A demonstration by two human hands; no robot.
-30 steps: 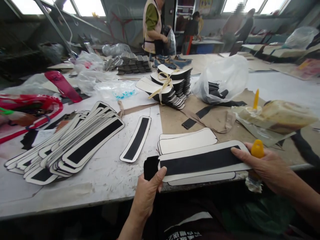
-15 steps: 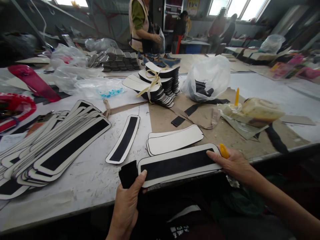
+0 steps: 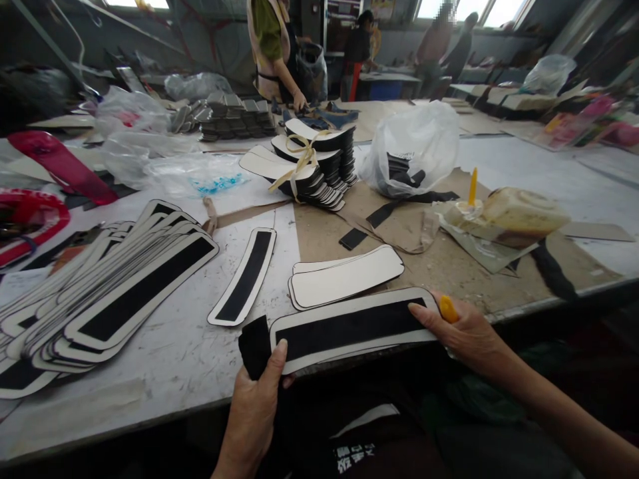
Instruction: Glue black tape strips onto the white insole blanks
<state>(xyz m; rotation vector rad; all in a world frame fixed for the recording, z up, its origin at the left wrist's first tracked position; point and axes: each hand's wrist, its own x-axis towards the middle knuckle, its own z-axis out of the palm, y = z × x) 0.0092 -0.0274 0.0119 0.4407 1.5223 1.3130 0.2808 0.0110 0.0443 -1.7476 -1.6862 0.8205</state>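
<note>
My left hand grips the near left end of a curved white panel with a black strip down its middle, thumb on top. A folded piece of black strip is also held in that hand, beside the panel's end. My right hand is closed on the panel's right end, its thumb pressing near the end of the black strip. A yellow stick-like tool pokes out between its fingers. Another white edge shows under the panel. Just beyond lie a few plain white panels.
A fanned pile of strip-backed panels lies left, with a single panel beside it. Farther back are tied panel stacks, a clear bag of black pieces and a cut plastic container with a yellow stick. A co-worker stands across the table.
My hands keep their hold on the panel, and its position is nearly the same. The view has shifted slightly. Across the table, the co-worker's hand has lowered to the blue pieces.
</note>
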